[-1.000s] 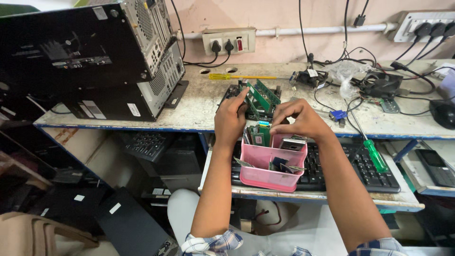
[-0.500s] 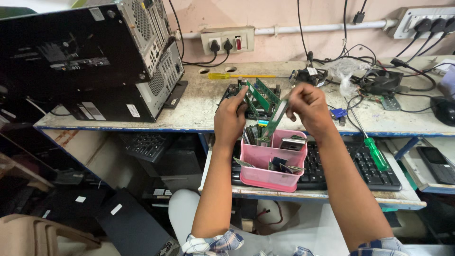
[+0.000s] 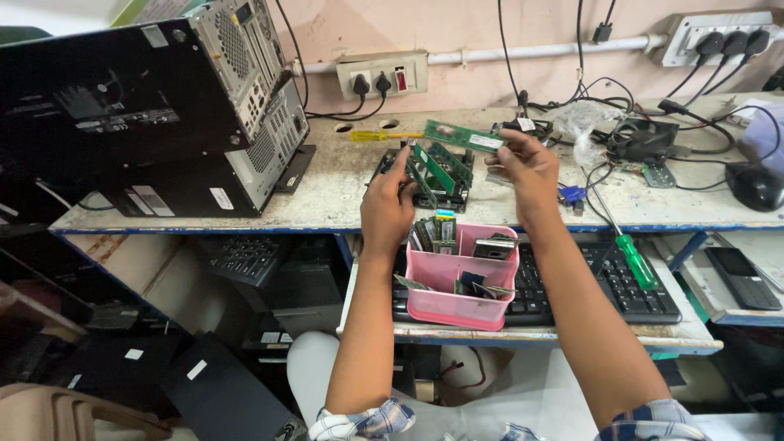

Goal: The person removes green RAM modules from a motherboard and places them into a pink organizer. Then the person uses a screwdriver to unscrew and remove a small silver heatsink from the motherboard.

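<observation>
Raised since half a second ago, the green memory stick [image 3: 464,136] now lies level in the air above the bench [image 3: 327,192], pinched at its right end by the right hand [image 3: 529,167]. Its grip is closed on the stick. Just below, the left hand [image 3: 387,211] touches the board with upright memory sticks [image 3: 433,173], fingers curled, holding nothing clearly. A pink bin [image 3: 461,278] sits on the keyboard [image 3: 572,290] nearer the front edge.
</observation>
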